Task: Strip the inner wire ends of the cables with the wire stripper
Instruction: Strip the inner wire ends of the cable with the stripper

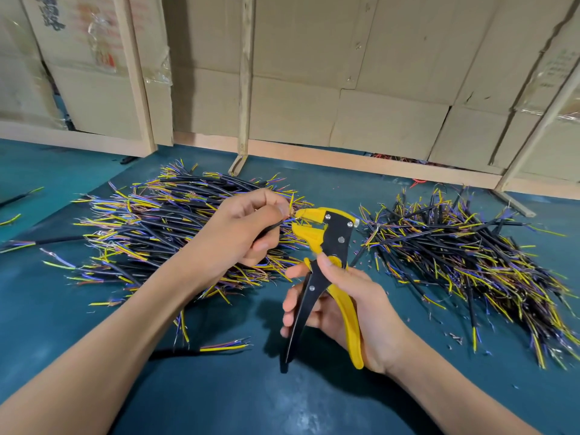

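Observation:
My left hand (241, 227) pinches a short black cable (272, 227) between thumb and fingers, its coloured inner wire ends pointing into the jaws of the wire stripper (326, 246). My right hand (342, 306) grips the stripper by its yellow and black handles, which stand spread apart. The yellow jaws sit at the wire ends, just right of my left thumb. Both hands hover above the teal table (219, 387).
A large pile of black cables (150, 227) with yellow, blue and purple wire ends lies behind my left hand. A second pile (464, 255) spreads at the right. Loose cables lie at the left edge (18, 244) and near my left forearm (219, 346). Cardboard walls stand behind.

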`<state>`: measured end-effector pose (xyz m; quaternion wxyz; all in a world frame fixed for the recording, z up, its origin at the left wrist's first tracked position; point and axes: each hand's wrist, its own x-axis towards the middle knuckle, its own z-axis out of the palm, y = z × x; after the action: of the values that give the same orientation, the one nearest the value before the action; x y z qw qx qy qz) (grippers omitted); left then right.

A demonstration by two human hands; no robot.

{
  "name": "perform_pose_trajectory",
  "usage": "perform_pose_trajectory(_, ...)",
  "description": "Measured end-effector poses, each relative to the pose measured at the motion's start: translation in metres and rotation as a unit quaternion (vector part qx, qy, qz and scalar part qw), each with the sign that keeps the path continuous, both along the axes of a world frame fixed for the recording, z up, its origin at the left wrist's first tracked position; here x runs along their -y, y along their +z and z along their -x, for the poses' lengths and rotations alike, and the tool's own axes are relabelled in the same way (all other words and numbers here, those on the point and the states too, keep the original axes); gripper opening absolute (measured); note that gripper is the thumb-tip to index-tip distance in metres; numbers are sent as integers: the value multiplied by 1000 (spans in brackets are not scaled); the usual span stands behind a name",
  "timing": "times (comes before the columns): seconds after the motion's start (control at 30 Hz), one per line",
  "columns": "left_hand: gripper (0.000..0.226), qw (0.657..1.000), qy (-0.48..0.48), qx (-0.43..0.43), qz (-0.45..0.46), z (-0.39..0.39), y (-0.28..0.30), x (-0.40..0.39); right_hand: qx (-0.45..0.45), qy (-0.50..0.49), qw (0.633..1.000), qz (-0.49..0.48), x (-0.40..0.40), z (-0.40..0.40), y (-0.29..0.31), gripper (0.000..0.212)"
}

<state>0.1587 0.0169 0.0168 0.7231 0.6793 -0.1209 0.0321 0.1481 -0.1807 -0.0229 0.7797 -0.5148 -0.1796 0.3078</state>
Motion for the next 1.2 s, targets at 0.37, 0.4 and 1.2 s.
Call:
perform_pose_trajectory(0.37, 19, 998, 38, -3, -47, 1, 3, 6, 6, 9, 1000, 4, 0, 2, 1, 37)
perform_pose_trajectory(0.4, 19, 998, 41, -1, -51, 0, 3, 6, 7, 6, 1000, 4, 0, 2, 1, 36)
perform_pose_trajectory(1.2, 20, 989, 60, -112, 81, 15, 16, 27, 103, -94, 988, 70, 3, 5, 15, 26)
